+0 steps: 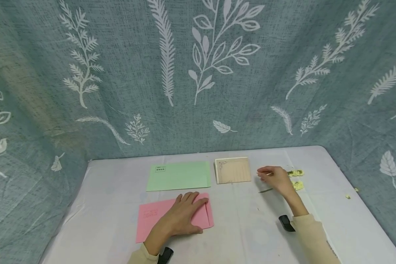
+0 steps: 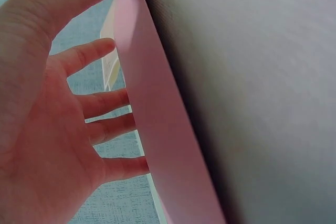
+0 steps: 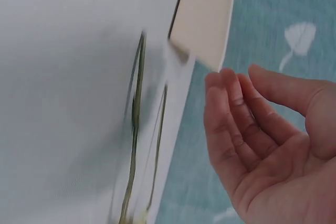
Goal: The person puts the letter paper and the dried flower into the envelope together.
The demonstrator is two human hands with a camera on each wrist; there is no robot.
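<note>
While the left hand [image 1: 183,218] lies spread over the pink envelope [image 1: 148,227], its fingers apart and touching the paper, the right hand [image 1: 276,179] hovers to the right of the tan notepad [image 1: 233,171], its fingers loosely bent, the thumb apart from them and nothing held between. Two flower stems [image 3: 137,103] lie below the right hand on the white table [image 1: 237,242], one longer than the other in the right wrist view; from the head camera this hand blocks part of them, with the yellow blossoms [image 1: 297,185] showing just beyond it. The left hand likewise covers the middle of the pink envelope, at the front of the table. Behind that envelope lies a green envelope [image 1: 179,178], with the notepad just beside its right end. Small yellow bits [image 1: 348,197] are scattered near the table's right edge, and a grey-green curtain [image 1: 181,124] with white leaf prints hangs behind.
</note>
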